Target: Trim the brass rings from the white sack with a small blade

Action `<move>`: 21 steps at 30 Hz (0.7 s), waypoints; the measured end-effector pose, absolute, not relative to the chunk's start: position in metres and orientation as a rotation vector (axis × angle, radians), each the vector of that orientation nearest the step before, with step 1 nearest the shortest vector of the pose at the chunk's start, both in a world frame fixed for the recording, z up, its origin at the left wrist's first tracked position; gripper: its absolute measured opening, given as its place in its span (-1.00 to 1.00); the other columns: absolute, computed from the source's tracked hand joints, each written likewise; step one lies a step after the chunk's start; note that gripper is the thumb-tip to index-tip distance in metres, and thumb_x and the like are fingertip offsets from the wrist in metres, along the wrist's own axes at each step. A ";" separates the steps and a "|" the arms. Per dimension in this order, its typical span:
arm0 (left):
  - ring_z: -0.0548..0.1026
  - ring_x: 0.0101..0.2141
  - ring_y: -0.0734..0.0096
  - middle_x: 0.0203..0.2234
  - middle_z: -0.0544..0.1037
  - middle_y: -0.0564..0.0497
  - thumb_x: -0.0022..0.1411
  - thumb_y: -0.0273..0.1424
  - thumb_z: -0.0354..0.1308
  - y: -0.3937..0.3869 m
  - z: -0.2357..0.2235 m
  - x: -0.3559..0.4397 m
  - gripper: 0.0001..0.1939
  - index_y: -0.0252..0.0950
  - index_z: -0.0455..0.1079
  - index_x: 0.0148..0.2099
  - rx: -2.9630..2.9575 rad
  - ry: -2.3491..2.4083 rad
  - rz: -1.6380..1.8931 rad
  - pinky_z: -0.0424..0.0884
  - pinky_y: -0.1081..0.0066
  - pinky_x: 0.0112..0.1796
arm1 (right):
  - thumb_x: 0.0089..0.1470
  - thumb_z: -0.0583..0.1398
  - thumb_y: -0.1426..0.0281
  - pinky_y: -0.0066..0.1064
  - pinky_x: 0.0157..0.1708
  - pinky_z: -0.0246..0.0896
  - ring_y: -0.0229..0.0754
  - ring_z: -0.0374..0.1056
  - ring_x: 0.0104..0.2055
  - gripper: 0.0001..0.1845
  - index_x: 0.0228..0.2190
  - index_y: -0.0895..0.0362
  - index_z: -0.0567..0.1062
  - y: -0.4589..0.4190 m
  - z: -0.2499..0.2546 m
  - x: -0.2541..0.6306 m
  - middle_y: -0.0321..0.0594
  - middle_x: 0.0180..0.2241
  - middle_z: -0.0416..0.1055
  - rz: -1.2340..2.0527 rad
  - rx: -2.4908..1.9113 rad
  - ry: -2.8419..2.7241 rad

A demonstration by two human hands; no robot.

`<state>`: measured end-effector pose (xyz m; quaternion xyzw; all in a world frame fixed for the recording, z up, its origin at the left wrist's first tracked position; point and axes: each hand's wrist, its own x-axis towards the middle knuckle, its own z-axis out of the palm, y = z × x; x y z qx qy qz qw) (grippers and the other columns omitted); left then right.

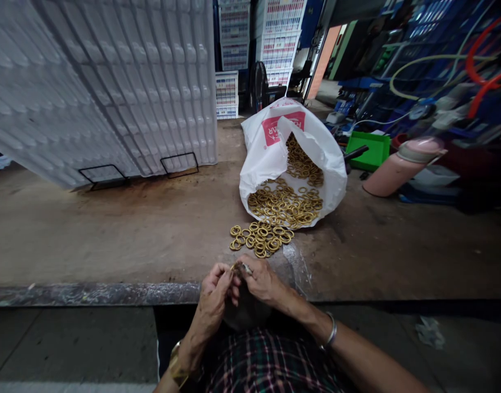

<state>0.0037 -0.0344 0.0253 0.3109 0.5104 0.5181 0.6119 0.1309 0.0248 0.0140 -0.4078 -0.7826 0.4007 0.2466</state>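
Note:
Close together at the table's front edge, my two hands meet fingertip to fingertip. My left hand [218, 284] pinches a brass ring [233, 267], only a bit of which shows. In the closed fingers of my right hand [261, 279] is a small pale-tipped object [246, 268], mostly hidden, whose kind I cannot make out. Just beyond them lies a loose pile of brass rings [262, 238]. Behind it a white plastic bag [254, 164] rests on its side, its mouth towards me, with many more brass rings [287, 207] inside.
Tall white ribbed plastic trays [152, 82] stand at the left on black wire stands [180, 165]. To the right are a pink bottle [387, 169] and a green tray [369, 152]. White crates [278, 49] are stacked behind the wooden table [111, 234].

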 end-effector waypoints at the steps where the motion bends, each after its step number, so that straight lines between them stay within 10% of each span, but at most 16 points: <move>1: 0.29 -0.65 0.61 -0.59 0.37 0.12 0.06 -0.08 0.13 -0.034 0.026 0.004 -0.64 -0.29 0.21 -0.38 0.733 1.207 1.195 0.25 0.57 -0.63 | -0.06 0.02 0.54 -0.48 -0.45 0.01 -0.29 0.18 -0.48 -0.86 -0.48 0.15 0.35 0.023 0.013 0.131 -0.28 -0.53 0.32 1.019 -1.094 -2.228; 21: 0.29 -0.65 0.53 -0.70 0.33 0.12 0.05 -0.07 0.09 -0.034 0.022 0.000 -0.64 -0.28 0.24 -0.44 0.970 1.424 1.205 0.26 0.52 -0.59 | -0.04 -0.01 0.55 -0.43 -0.49 -0.07 -0.24 0.21 -0.46 -0.76 -0.33 0.18 0.40 0.019 0.015 0.127 -0.18 -0.44 0.40 0.705 -1.222 -2.532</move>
